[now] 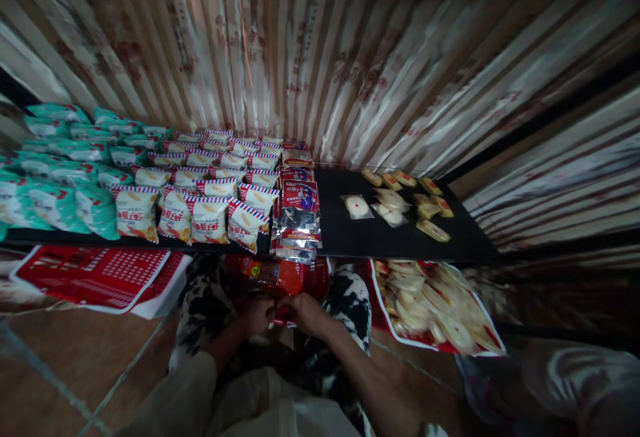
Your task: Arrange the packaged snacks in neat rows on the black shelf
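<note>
My left hand (260,315) and my right hand (303,310) are close together over my lap, fingers curled and closed. What they grip is dark and blurred; I cannot make it out. Just beyond them, between my knees, sits a red basket (317,278) with red and orange packets (290,278) in it. The hands are at its near edge; whether they touch the rim I cannot tell. Above it, on the black table (345,240), lies a stack of red and silver packets (300,207).
Rows of white snack bags (210,220) and teal bags (60,205) cover the table's left. Round white wrapped pieces (357,207) and yellow packets (433,230) lie right. A red basket (95,277) stands lower left; a tray of wrapped pieces (425,303) lower right. Curtains (300,57) hang behind.
</note>
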A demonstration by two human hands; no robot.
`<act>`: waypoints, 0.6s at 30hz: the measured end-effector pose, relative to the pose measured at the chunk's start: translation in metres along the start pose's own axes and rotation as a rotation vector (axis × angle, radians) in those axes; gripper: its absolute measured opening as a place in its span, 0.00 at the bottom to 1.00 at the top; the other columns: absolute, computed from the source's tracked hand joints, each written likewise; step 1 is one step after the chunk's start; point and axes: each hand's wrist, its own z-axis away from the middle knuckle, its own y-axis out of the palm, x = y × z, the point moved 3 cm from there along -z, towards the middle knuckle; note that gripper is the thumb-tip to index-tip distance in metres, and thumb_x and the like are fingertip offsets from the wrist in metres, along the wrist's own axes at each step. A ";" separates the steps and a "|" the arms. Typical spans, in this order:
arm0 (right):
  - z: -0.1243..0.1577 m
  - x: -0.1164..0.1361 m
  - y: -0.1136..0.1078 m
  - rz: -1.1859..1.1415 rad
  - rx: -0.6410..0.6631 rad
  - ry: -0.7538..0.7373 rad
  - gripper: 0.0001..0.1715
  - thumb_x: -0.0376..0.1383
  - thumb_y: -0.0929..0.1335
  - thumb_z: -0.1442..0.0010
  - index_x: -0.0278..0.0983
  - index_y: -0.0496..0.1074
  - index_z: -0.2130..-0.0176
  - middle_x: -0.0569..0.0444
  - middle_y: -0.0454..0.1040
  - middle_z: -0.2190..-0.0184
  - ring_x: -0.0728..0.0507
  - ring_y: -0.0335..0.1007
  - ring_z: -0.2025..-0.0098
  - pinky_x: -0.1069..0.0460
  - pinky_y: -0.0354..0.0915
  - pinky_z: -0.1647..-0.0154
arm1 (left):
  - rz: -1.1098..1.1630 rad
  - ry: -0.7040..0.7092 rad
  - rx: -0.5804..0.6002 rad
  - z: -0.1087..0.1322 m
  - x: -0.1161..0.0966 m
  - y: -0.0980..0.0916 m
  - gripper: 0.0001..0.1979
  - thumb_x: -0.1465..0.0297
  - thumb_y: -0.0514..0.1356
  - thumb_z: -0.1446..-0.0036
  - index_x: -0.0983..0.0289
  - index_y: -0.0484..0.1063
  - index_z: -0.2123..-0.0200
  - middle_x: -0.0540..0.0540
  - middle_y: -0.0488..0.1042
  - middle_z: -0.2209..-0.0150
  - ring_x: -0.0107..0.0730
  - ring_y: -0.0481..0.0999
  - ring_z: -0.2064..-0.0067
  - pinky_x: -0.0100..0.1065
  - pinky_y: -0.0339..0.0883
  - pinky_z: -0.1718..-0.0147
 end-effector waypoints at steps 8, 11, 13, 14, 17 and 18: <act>0.038 0.027 -0.071 -0.064 -0.333 -0.031 0.23 0.32 0.62 0.42 0.40 0.67 0.47 0.50 0.75 0.53 0.42 0.71 0.52 0.51 0.63 0.52 | 0.098 0.082 -0.162 0.023 -0.033 -0.036 0.14 0.66 0.49 0.44 0.64 0.72 0.67 0.54 0.76 0.68 0.32 0.72 0.66 0.29 0.62 0.66; 0.058 0.026 -0.086 -0.174 -0.472 0.002 0.24 0.36 0.65 0.44 0.41 0.65 0.46 0.51 0.75 0.54 0.42 0.71 0.53 0.49 0.64 0.53 | 0.178 0.101 -0.211 0.035 -0.043 -0.051 0.14 0.64 0.49 0.45 0.64 0.72 0.69 0.52 0.75 0.71 0.31 0.71 0.69 0.29 0.61 0.68; 0.067 0.022 -0.089 -0.319 -0.542 0.011 0.26 0.39 0.66 0.45 0.41 0.63 0.46 0.51 0.76 0.57 0.42 0.72 0.56 0.48 0.65 0.53 | 0.223 0.109 -0.227 0.042 -0.050 -0.058 0.15 0.62 0.50 0.46 0.64 0.71 0.72 0.51 0.73 0.75 0.30 0.69 0.71 0.29 0.61 0.71; 0.070 0.020 -0.088 -0.420 -0.575 0.009 0.29 0.41 0.67 0.46 0.41 0.61 0.45 0.52 0.76 0.58 0.43 0.72 0.57 0.47 0.66 0.54 | 0.246 0.121 -0.237 0.045 -0.055 -0.062 0.15 0.61 0.50 0.46 0.64 0.70 0.74 0.50 0.72 0.76 0.29 0.68 0.72 0.29 0.60 0.71; 0.076 0.011 -0.082 -0.754 -0.681 -0.011 0.37 0.47 0.69 0.49 0.41 0.56 0.44 0.51 0.74 0.58 0.44 0.73 0.61 0.47 0.67 0.56 | 0.340 0.142 -0.276 0.050 -0.072 -0.071 0.15 0.59 0.51 0.47 0.63 0.68 0.76 0.50 0.72 0.76 0.29 0.69 0.72 0.29 0.62 0.71; 0.076 0.009 -0.079 -0.837 -0.702 -0.019 0.37 0.48 0.69 0.50 0.41 0.57 0.45 0.50 0.74 0.58 0.44 0.73 0.61 0.47 0.68 0.57 | 0.395 0.141 -0.282 0.050 -0.078 -0.073 0.15 0.59 0.51 0.48 0.63 0.69 0.74 0.51 0.73 0.74 0.30 0.70 0.71 0.30 0.63 0.70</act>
